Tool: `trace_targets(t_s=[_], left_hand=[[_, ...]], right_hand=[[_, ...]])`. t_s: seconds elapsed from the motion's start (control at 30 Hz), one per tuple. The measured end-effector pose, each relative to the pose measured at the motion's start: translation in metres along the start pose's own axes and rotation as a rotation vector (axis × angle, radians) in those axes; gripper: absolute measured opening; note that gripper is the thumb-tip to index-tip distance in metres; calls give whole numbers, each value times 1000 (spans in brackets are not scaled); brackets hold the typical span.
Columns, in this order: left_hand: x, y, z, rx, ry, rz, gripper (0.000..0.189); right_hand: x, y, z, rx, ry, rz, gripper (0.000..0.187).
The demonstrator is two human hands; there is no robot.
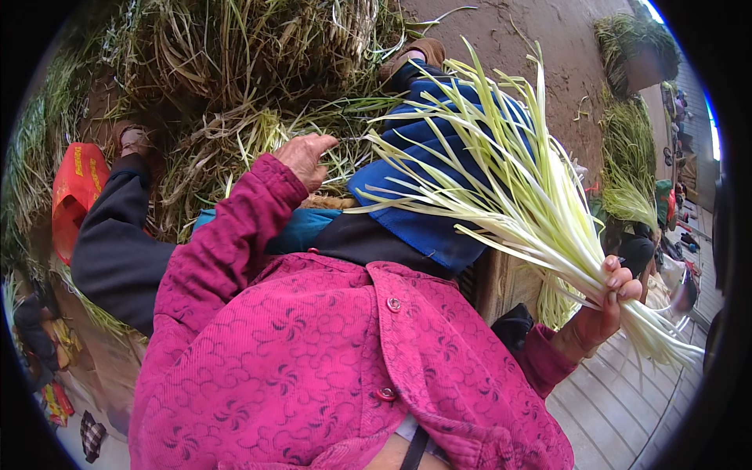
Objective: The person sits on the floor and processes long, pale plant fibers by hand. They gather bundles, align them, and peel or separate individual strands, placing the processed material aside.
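In my right hand is a bunch of long blanched chives. The fingers wrap around its white stems, whose ends stick out past the hand to the right. Its pale yellow-green leaves fan up and left over a blue cloth across my right thigh. My left hand is empty, thumb and forefinger apart, above a heap of loose leaves and dry stalks between my legs. Whether its fingertips touch the leaves below, I cannot tell.
A larger pile of dry, tangled stalks lies ahead on the brown ground. A red bag stands beside my left leg. Green bundles line the right side, near a seated person. Another person is at lower left.
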State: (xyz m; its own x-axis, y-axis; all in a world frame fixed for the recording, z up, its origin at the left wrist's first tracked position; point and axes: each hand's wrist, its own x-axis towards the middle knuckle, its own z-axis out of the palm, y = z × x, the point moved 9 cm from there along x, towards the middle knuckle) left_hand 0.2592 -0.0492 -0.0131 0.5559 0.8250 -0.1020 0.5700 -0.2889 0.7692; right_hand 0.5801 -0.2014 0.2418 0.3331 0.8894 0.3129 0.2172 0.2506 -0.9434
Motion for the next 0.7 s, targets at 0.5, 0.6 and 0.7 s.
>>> trace_targets(t_s=[0.5, 0.6, 0.7], left_hand=[[-1, 85, 34, 64, -23, 236, 7], [4, 29, 48, 325, -146, -97, 10], [-6, -26, 49, 312, -196, -235, 11]], right_hand=[[-2, 0, 21, -58, -82, -49, 23], [-2, -4, 20, -18, -47, -68, 24], [7, -12, 18, 19, -22, -129, 26]])
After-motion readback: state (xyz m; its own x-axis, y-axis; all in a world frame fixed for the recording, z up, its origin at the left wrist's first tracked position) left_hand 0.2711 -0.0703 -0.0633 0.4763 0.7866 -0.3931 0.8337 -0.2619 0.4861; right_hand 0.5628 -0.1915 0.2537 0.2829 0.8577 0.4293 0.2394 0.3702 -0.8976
